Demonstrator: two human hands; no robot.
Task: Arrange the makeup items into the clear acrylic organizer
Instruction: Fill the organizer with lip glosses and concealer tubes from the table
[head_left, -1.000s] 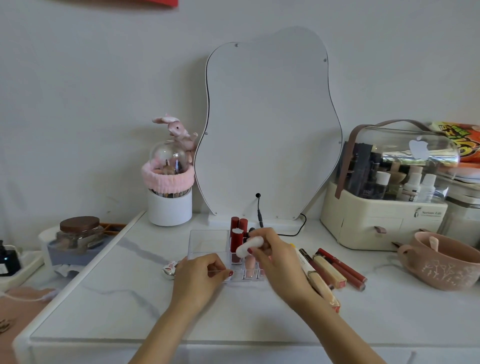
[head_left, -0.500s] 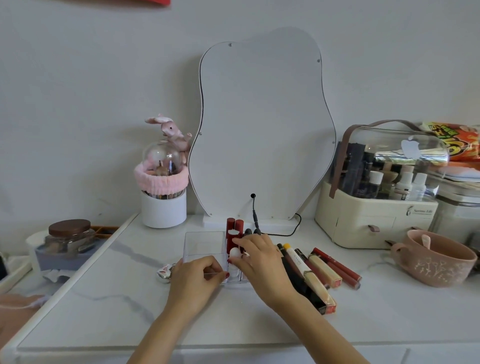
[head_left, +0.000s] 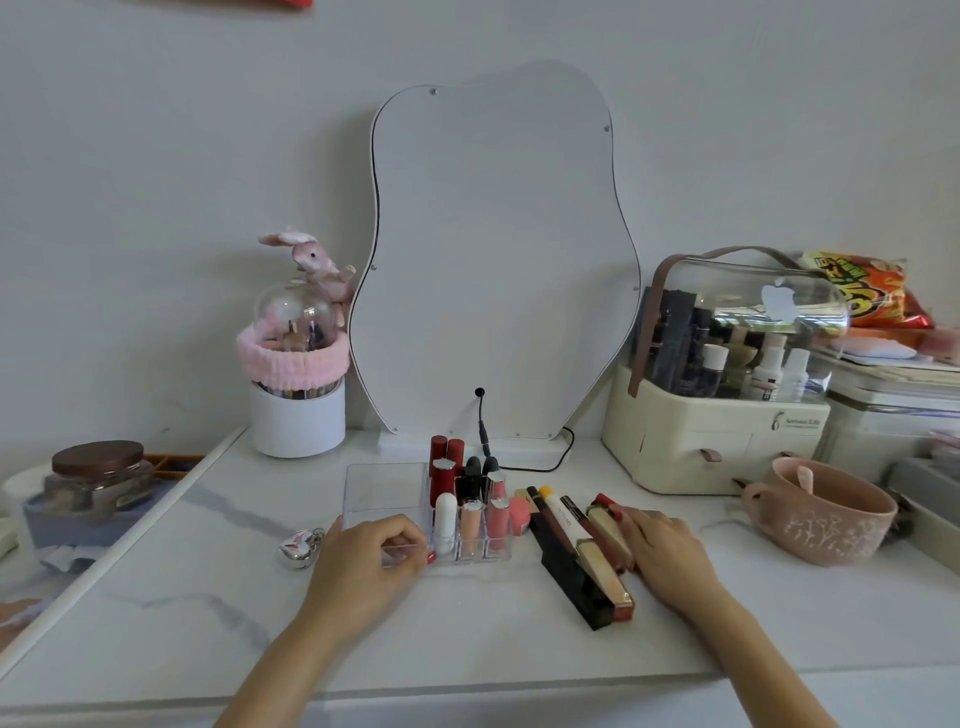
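Observation:
The clear acrylic organizer (head_left: 384, 493) sits at the table's middle. Its right slots hold red lipsticks (head_left: 441, 462), black tubes (head_left: 472, 475), pink tubes (head_left: 470, 525) and a white tube (head_left: 445, 519) upright in the front left slot. My left hand (head_left: 369, 556) pinches the organizer's front edge. To the right lie loose items: a long black box (head_left: 566, 566), a yellow-capped white tube (head_left: 561, 514) and a gold tube (head_left: 602, 566). My right hand (head_left: 665, 545) rests on this pile, fingertips touching a red-capped tube (head_left: 602, 501), with no clear grip.
A wavy mirror (head_left: 493, 249) stands behind, its cable (head_left: 540, 467) trailing on the table. A cream storage case (head_left: 717, 426) and pink mug (head_left: 821, 514) are at the right. A white cup with a pink headband (head_left: 296, 410), a silver charm (head_left: 298, 545) and a jar (head_left: 96, 473) are at the left.
My right hand set the white tube into the organizer's front slot, let go, and moved right onto the loose tubes. My left hand stayed on the organizer's front edge.

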